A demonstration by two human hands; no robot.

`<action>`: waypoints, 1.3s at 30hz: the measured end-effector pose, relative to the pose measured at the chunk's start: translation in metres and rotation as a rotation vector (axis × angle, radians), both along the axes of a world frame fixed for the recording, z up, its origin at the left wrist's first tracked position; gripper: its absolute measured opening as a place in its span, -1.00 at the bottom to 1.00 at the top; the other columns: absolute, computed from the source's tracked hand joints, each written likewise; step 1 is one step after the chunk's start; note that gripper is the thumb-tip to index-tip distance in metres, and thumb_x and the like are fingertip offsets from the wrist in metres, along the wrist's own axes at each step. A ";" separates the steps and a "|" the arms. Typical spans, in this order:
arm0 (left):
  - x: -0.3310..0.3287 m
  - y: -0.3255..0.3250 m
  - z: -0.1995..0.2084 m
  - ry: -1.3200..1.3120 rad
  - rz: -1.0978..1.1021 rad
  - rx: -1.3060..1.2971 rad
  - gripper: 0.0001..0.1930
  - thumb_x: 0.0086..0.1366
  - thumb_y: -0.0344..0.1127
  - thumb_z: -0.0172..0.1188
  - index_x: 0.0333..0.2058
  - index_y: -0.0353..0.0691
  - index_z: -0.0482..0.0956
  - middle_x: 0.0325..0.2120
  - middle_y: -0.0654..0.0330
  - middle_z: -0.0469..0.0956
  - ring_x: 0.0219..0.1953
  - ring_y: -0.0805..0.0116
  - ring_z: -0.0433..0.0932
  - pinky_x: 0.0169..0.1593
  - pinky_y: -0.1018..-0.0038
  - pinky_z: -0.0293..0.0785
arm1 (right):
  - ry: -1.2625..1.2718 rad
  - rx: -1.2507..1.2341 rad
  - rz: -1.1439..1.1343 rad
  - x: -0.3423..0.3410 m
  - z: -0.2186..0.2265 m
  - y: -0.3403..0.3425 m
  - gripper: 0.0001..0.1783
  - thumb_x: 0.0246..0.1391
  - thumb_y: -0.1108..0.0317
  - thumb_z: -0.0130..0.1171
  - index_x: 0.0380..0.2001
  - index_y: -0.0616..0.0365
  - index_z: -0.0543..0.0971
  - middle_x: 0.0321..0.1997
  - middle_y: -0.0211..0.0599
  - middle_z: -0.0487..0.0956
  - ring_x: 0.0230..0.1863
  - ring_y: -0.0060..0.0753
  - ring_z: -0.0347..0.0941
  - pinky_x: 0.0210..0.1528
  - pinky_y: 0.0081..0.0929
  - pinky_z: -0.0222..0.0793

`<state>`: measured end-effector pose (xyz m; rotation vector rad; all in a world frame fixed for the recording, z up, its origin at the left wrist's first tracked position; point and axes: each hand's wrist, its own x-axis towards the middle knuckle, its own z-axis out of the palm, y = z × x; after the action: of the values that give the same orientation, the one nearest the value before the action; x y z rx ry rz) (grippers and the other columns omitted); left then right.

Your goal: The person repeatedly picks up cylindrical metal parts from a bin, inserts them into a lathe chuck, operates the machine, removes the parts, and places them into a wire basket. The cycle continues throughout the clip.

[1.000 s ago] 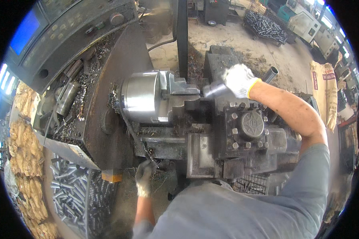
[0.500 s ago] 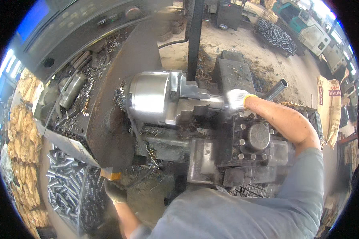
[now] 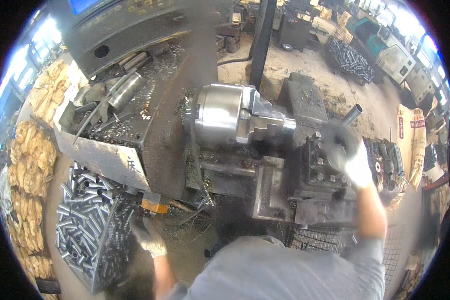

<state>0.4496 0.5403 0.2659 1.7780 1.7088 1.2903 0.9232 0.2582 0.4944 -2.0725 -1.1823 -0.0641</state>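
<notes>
A shiny lathe chuck fills the middle, with a short metal tube gripped in its stepped jaws. My right hand, in a white glove with a dark palm, is smeared by motion over the bolted tool post, apart from the tube. Low on the left, my left hand wears a dark-palmed glove with a pale cuff. It hangs just below an orange-yellow block under the machine; its fingers are too dark to make out.
Left of my left hand stands a bin of cut metal tubes. Tan sacks line the far left. Metal shavings and a steel cylinder lie on the headstock. Another tube sticks up behind the tool post, near a paper sack.
My right hand has left the tube at the chuck and moved right and nearer, over the tool post. The view has shifted. My left hand stays near the orange-yellow block.
</notes>
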 end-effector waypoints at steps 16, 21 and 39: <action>0.392 0.171 0.290 0.789 -0.440 0.282 -0.03 0.42 -0.20 0.17 0.61 -0.14 -0.25 -0.03 -0.34 0.68 0.02 -0.20 0.73 0.10 0.08 0.65 | 0.624 -0.191 0.246 -0.113 -0.109 -0.052 -0.59 0.16 0.36 0.45 0.08 0.17 0.71 -0.07 -0.08 0.77 -0.11 -0.33 0.78 -0.05 -0.36 0.69; 0.390 0.134 0.281 0.520 -0.432 0.552 -0.30 0.35 -0.05 0.33 0.36 -0.14 0.27 -0.06 -0.18 0.73 -0.05 -0.28 0.73 -0.05 -0.07 0.68 | 0.671 -0.196 0.384 -0.096 -0.125 -0.056 -0.52 0.17 0.37 0.43 0.18 0.14 0.67 -0.04 -0.10 0.77 -0.04 -0.33 0.77 0.04 -0.33 0.68; -0.274 -0.524 -0.169 -0.104 0.955 -1.173 -0.49 0.38 -0.01 0.16 0.13 -0.26 0.64 0.07 -0.17 0.69 0.19 -0.17 0.62 0.22 0.13 0.50 | 0.648 -0.607 0.967 -0.304 -0.229 0.072 -0.65 0.21 0.48 0.33 0.06 0.33 0.68 -0.05 -0.11 0.79 -0.05 -0.41 0.73 0.08 -0.43 0.61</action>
<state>0.1756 0.0167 0.0971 0.2094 2.5152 0.3113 0.6191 0.3297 0.2652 -1.5093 -1.7304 1.4397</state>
